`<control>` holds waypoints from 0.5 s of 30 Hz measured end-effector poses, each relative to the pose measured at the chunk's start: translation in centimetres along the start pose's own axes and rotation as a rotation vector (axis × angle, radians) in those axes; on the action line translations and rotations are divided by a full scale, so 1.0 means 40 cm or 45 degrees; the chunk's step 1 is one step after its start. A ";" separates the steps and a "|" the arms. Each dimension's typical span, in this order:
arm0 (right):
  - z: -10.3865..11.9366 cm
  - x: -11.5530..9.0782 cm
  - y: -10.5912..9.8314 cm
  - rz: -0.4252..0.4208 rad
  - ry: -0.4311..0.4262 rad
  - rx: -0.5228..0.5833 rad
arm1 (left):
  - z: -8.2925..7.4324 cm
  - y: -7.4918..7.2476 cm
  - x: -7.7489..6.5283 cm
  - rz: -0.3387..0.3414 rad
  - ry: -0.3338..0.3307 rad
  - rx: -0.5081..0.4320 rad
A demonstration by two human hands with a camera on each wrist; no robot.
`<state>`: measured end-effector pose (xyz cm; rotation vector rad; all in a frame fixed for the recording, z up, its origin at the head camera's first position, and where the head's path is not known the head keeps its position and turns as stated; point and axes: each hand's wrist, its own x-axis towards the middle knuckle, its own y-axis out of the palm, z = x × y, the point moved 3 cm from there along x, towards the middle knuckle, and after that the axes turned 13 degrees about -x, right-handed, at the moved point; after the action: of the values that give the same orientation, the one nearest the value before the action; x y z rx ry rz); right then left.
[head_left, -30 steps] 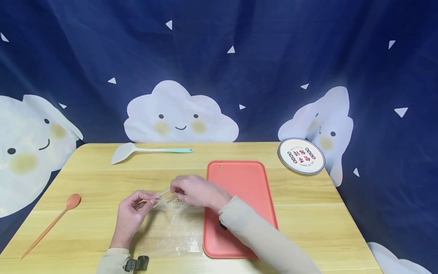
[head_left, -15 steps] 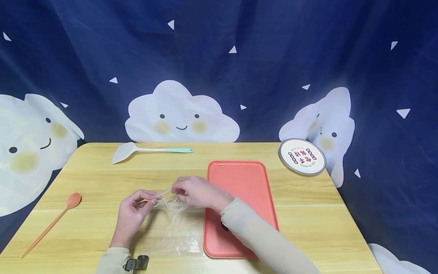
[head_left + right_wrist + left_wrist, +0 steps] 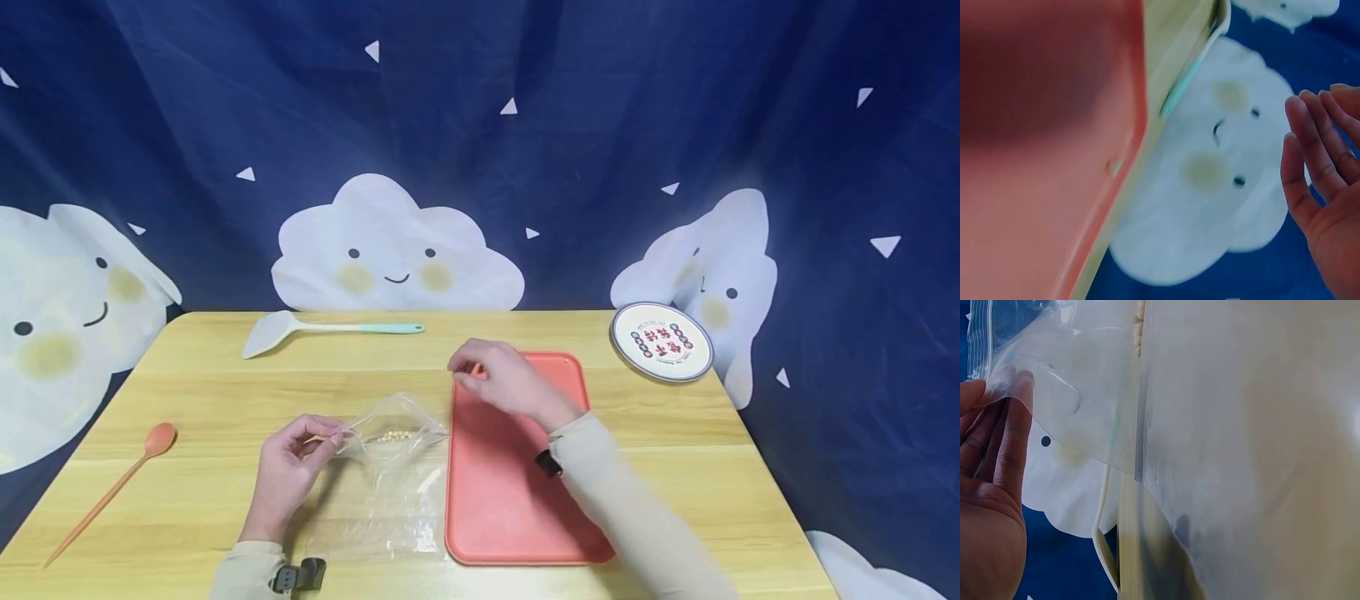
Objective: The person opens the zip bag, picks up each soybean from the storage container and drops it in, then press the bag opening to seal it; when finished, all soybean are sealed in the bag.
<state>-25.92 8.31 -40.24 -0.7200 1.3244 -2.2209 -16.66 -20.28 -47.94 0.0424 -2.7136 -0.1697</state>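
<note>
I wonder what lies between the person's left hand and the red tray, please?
In the head view, the clear plastic bag, small pale balls showing in it, lies between the left hand and the red tray.

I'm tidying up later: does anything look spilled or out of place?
Yes: small pale pieces lie near the far rim of the red tray, apart from the similar heap in the clear bag, so they may be strays. Nothing else stands out.

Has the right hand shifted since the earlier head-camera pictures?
Yes. Judged against the tray, the right hand went from the clear bag's mouth rightward and farther from the person, over the tray's far left corner.
</note>
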 end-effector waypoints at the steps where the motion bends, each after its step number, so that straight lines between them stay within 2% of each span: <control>1: -0.016 -0.006 -0.007 -0.013 0.026 0.009 | 0.000 0.001 0.000 0.001 0.001 0.004; 8: -0.132 -0.054 -0.047 0.000 0.159 0.005 | 0.001 -0.001 0.000 0.004 0.007 0.016; 15: -0.267 -0.113 -0.069 -0.019 0.272 -0.165 | 0.002 -0.005 -0.001 -0.004 0.001 -0.001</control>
<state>-29.62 19.31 -42.98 -0.5498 1.5821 -2.2918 -16.65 -20.49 -48.06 0.0465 -2.7125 -0.1722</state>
